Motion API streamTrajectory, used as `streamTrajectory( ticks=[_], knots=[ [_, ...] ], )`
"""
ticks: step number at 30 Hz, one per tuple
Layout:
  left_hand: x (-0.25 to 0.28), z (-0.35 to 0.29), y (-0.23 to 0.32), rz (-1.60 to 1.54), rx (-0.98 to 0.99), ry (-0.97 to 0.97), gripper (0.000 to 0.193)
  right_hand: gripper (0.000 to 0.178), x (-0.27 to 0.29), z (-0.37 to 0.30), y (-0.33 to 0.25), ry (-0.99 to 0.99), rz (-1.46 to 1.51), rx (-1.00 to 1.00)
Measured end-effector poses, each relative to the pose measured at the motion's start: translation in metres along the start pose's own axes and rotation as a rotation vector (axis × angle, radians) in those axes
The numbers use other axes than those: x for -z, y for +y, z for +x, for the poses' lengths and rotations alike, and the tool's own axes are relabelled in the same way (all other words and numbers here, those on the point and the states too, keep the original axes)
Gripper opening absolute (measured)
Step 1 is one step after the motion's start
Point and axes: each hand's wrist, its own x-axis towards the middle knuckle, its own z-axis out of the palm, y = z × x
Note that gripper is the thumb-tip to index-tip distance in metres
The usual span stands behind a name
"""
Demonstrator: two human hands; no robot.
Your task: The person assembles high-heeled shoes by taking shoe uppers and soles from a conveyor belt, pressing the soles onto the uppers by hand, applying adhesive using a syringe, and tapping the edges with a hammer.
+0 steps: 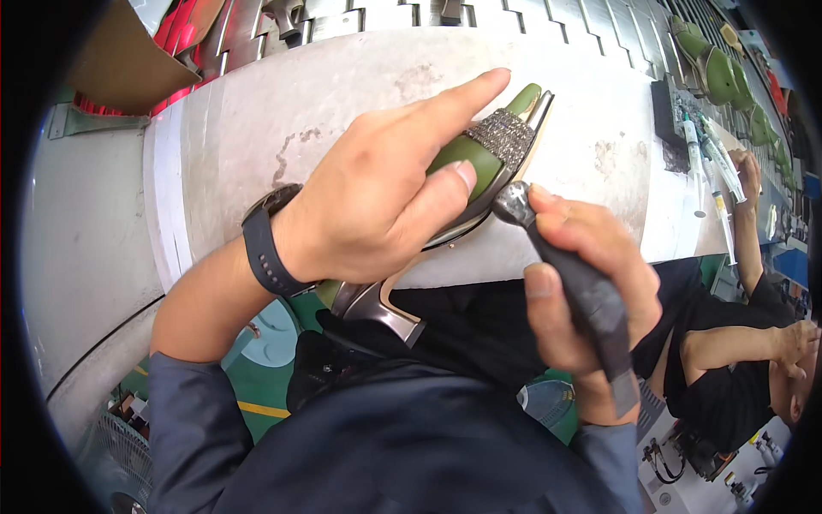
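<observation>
Two bare hands: the left hand (377,180) and the right hand (604,265) are both at one green shoe (467,163).
Place of shoe: its front part is above the white table (591,154), toe pointing away from the person; the shiny heel (384,313) reaches past the near edge.
Left fingers: the forefinger is stretched straight, the thumb lies on the shoe near its glittering band (505,137); the others bend over the shoe and are mostly hidden.
Right fingers: they are closed around a dark tool (586,291).
Round metal head (514,204): this end of the tool is at the shoe's side; whether it touches, one cannot tell.
Left wrist: it carries a black watch (264,247).
Table's right side: several syringes (719,158) are near a black block (666,116).
Other person (728,368): at the right, one hand near the syringes.
</observation>
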Motion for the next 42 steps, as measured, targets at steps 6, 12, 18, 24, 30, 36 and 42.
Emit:
streamTrajectory(
  ticks=[6, 12, 18, 24, 30, 36, 42],
  knots=[
    [-0.004, 0.001, -0.006, 0.036, -0.031, 0.047, 0.055, 0.034, -0.038, -0.030, -0.008, 0.188, -0.040, 0.025],
    [-0.008, -0.002, -0.007, 0.104, -0.084, 0.096, 0.050, 0.034, -0.068, -0.042, -0.024, 0.268, -0.038, -0.035],
    [-0.012, -0.002, -0.010, 0.108, -0.081, 0.115, 0.047, 0.035, -0.078, -0.049, -0.042, 0.221, 0.312, -0.226],
    [-0.012, 0.000, -0.008, 0.178, 0.114, 0.221, 0.037, 0.036, -0.059, -0.042, -0.036, 0.044, 0.308, -0.177],
    [-0.017, 0.001, -0.007, 0.242, 0.051, 0.222, 0.040, 0.034, -0.055, -0.042, -0.024, 0.087, -0.048, 0.031],
    [-0.019, 0.002, -0.010, 0.242, 0.036, 0.255, 0.037, 0.034, -0.060, -0.038, -0.029, 0.057, 0.038, -0.030],
    [-0.018, 0.006, -0.005, 0.256, 0.064, 0.237, 0.033, 0.035, -0.058, -0.031, -0.034, 0.013, 0.082, 0.006]
  ],
)
